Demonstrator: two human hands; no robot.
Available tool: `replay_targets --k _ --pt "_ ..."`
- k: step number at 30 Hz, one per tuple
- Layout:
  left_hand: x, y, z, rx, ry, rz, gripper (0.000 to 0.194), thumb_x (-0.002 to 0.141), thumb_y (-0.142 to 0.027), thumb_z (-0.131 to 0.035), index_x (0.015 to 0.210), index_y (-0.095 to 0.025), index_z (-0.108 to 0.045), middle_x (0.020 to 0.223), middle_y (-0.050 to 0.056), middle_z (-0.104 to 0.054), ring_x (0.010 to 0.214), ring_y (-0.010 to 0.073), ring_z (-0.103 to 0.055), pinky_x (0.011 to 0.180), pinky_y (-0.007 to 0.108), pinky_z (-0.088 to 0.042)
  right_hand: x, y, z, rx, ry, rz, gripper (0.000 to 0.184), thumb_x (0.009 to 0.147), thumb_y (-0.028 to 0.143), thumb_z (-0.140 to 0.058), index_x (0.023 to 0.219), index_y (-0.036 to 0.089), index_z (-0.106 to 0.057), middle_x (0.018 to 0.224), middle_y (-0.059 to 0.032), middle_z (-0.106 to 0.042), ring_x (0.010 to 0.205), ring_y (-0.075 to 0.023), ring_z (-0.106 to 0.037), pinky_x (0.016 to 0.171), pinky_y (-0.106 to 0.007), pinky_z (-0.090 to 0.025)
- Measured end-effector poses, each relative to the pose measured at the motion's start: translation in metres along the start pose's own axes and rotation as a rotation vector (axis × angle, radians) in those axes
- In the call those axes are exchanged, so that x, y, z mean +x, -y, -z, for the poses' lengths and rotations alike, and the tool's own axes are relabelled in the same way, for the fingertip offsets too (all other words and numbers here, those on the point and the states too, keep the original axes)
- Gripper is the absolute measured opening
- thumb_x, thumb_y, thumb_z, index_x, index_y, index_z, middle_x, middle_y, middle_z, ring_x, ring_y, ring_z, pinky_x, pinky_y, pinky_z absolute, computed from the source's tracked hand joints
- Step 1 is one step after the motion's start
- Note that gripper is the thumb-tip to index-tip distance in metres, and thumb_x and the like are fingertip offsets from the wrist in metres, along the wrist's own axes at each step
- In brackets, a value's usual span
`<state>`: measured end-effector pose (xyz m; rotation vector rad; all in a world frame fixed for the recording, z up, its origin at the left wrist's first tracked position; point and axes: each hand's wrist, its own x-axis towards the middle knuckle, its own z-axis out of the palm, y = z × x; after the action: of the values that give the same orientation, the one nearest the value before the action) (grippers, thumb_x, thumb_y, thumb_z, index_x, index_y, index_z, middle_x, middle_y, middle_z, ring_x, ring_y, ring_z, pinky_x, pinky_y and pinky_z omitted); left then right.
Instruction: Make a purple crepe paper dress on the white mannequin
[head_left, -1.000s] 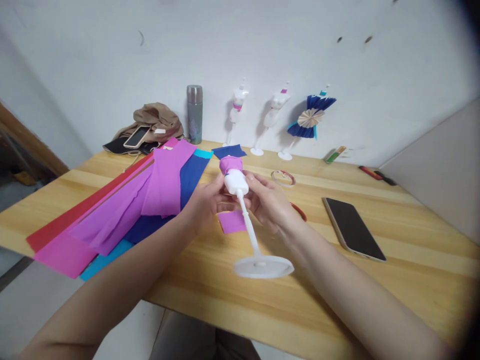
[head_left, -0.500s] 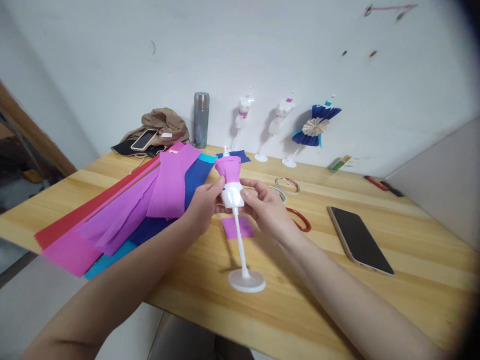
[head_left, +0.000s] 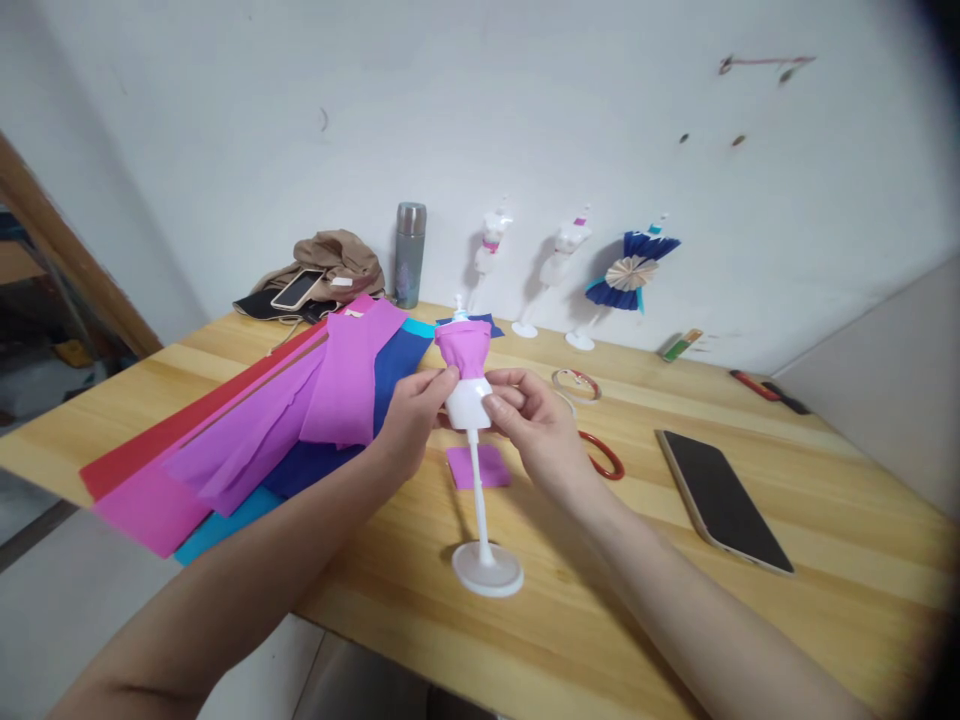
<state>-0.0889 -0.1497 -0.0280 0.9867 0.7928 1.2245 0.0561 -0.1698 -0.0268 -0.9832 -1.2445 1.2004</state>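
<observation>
Both hands are closed around a small white dress form [head_left: 471, 402] on a thin stem with a round base, which leans slightly. Purple crepe paper [head_left: 463, 348] wraps its upper body down to the waist. My left hand [head_left: 411, 412] grips the left side, its thumb at the waist near the paper's lower edge. On the other side, my right hand [head_left: 534, 418] pinches the hip with the thumb in front. The fingertips behind the form are mostly hidden. A purple paper square [head_left: 478, 468] lies on the table behind the stem.
Layered coloured paper sheets [head_left: 300, 410] cover the table's left. A phone [head_left: 724, 500], a red ring-shaped roll [head_left: 606, 457] and another roll [head_left: 577, 385] lie right. Along the wall stand a flask [head_left: 409, 258], two white dress forms [head_left: 564, 250] and one in blue paper [head_left: 637, 270].
The camera view has tilted, so most things sit slightly lower in the picture. The dress form's base has shifted a little left. Both hands keep their hold on the form.
</observation>
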Motion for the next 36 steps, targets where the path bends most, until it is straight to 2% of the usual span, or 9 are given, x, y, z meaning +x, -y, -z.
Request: replay_targets --k 8,17,20,23,25,28,30,33,36 --pt "0.005 0.003 0.004 -0.061 0.057 -0.05 0.052 0.078 -0.052 -0.071 0.108 -0.009 -0.067 0.099 0.015 -0.072 0.084 0.0226 -0.068 0.066 0.031 -0.056 0.003 0.018 0.014 0.051 0.005 0.174 0.042 0.075 0.035 -0.082 0.111 0.03 -0.061 0.102 -0.0039 -0.077 0.094 -0.0247 -0.073 0.089 -0.046 -0.057" --pt "0.009 0.005 0.006 0.04 -0.102 0.048 0.029 0.083 -0.038 -0.067 0.089 -0.009 -0.068 0.079 0.011 -0.071 0.059 0.013 -0.063 0.05 0.023 -0.048 0.009 0.038 0.037 0.072 -0.064 0.406 0.038 0.078 0.035 -0.081 0.113 0.032 -0.067 0.087 0.0013 -0.076 0.069 -0.016 -0.07 0.06 -0.031 -0.058" --pt "0.019 0.012 0.014 0.312 -0.144 -0.002 0.018 0.085 -0.026 -0.06 0.092 -0.012 -0.069 0.086 0.011 -0.073 0.065 0.0142 -0.065 0.055 0.024 -0.051 0.016 0.04 0.047 0.056 -0.188 0.49 0.042 0.072 0.028 -0.083 0.111 0.028 -0.069 0.085 0.0014 -0.075 0.069 -0.0139 -0.068 0.059 -0.028 -0.055" --pt "0.032 0.024 0.026 0.798 -0.095 -0.223 0.028 0.083 -0.02 -0.06 0.107 -0.014 -0.07 0.109 0.014 -0.074 0.097 0.0238 -0.07 0.086 0.039 -0.057 0.024 0.042 0.061 0.002 -0.346 0.551 0.041 0.07 0.023 -0.082 0.11 0.026 -0.069 0.086 -0.0005 -0.076 0.07 -0.0145 -0.066 0.06 -0.029 -0.053" --pt "0.04 0.035 0.034 1.076 0.07 -0.425 0.042 0.083 -0.022 -0.061 0.124 -0.016 -0.065 0.132 0.014 -0.067 0.125 0.0292 -0.06 0.109 0.048 -0.046 0.027 0.043 0.067 -0.029 -0.421 0.555 0.041 0.071 0.024 -0.081 0.11 0.027 -0.069 0.092 -0.002 -0.076 0.078 -0.018 -0.069 0.064 -0.033 -0.056" --pt "0.047 0.049 0.037 1.352 0.373 -0.571 0.056 0.087 -0.023 -0.056 0.143 -0.02 -0.051 0.154 0.011 -0.049 0.148 0.0301 -0.037 0.121 0.052 -0.03 0.028 0.041 0.072 -0.044 -0.455 0.545 0.039 0.073 0.024 -0.08 0.11 0.032 -0.068 0.098 -0.0011 -0.076 0.093 -0.0226 -0.07 0.075 -0.041 -0.059" --pt "0.048 0.054 0.034 1.478 0.505 -0.576 0.052 0.09 -0.022 -0.053 0.142 -0.02 -0.052 0.152 0.01 -0.052 0.149 0.0311 -0.033 0.121 0.053 -0.028 0.03 0.037 0.072 -0.032 -0.437 0.537 0.036 0.075 0.024 -0.078 0.108 0.035 -0.068 0.101 0.0005 -0.076 0.099 -0.0238 -0.069 0.083 -0.045 -0.059" --pt "0.044 0.052 0.024 1.648 0.584 -0.53 0.03 0.096 -0.023 -0.047 0.115 -0.018 -0.07 0.123 0.011 -0.069 0.128 0.0282 -0.054 0.111 0.046 -0.039 0.035 0.026 0.07 -0.007 -0.395 0.514 0.036 0.074 0.026 -0.078 0.107 0.036 -0.066 0.105 0.001 -0.076 0.108 -0.0257 -0.068 0.091 -0.048 -0.057" --pt "0.036 0.041 0.02 1.842 0.374 -0.415 0.028 0.096 -0.019 -0.043 0.096 -0.018 -0.071 0.101 0.01 -0.072 0.106 0.0252 -0.062 0.1 0.042 -0.044 0.042 0.011 0.066 0.034 -0.335 0.494 0.04 0.074 0.031 -0.078 0.11 0.034 -0.063 0.108 0.0003 -0.076 0.111 -0.0259 -0.068 0.095 -0.048 -0.056"
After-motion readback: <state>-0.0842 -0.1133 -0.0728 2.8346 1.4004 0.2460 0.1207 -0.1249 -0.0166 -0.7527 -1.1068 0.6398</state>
